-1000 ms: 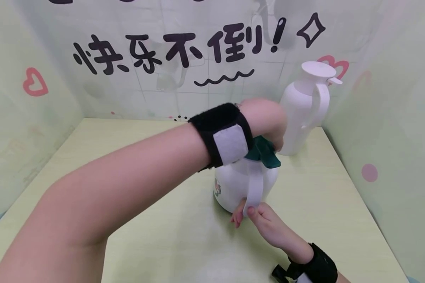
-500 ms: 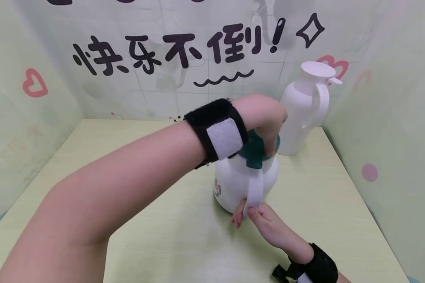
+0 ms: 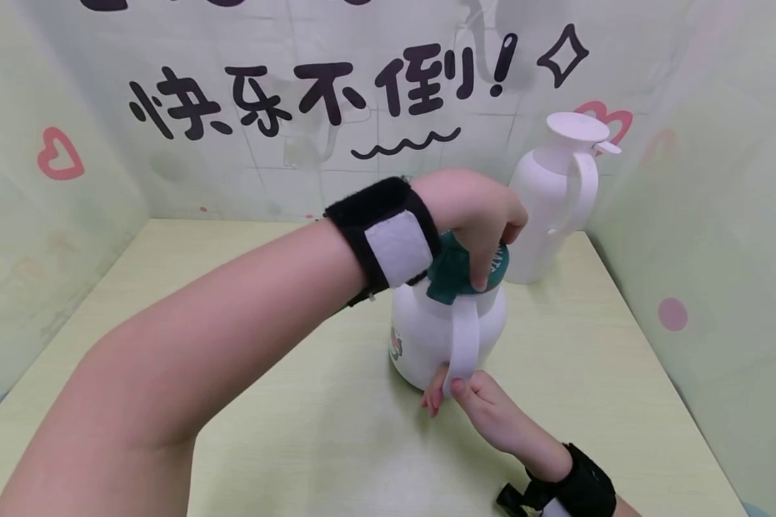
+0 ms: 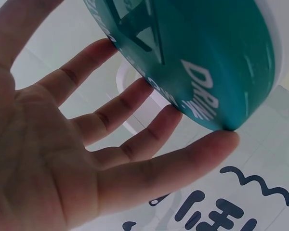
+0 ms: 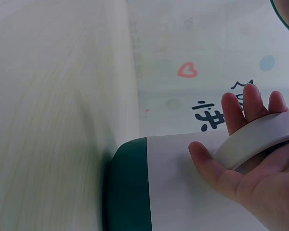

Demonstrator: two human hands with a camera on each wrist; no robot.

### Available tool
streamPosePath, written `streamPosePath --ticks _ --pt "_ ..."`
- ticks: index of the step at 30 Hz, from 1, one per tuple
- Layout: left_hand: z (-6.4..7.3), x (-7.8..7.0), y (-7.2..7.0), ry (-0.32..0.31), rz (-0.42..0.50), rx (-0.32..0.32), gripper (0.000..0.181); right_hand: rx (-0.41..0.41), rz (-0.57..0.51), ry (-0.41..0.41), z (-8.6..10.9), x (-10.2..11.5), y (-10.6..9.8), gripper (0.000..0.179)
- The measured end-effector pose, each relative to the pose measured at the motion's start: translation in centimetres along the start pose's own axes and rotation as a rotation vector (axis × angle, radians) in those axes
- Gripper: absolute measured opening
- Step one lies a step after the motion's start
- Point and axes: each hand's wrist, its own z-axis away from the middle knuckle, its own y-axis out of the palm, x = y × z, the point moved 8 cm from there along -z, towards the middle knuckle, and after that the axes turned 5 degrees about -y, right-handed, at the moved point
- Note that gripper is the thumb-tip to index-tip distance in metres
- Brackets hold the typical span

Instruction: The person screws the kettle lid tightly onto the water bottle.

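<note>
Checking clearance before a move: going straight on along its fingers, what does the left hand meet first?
The white jug's teal lid. The left hand's fingertips appear to touch its edge, so likely no free travel, though exact finger direction is hard to judge.

Jug [image 3: 423,330] on table [image 3: 284,431], flask [image 3: 543,205] behind

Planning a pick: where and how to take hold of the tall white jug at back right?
By its handle, from the right and near side. The tall white jug stands upright with the handle bowed out that way, so fingers could likely wrap it. I'd avoid the left: in the head view, the left hand overlaps it there.
</note>
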Motion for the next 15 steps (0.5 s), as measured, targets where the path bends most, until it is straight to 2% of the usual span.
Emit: streamPosePath --ticks 7,15 --pt "0.23 -0.11 -0.08 0.030 -0.029 0.002 0.051 -0.004 -0.006 0.018 -0.03 -0.13 -0.05 0.041" --pt "0.14 0.07 0.07 0.036 -0.002 0.016 0.054 -0.001 0.001 0.001 -0.14 0.16 0.00 0.041"
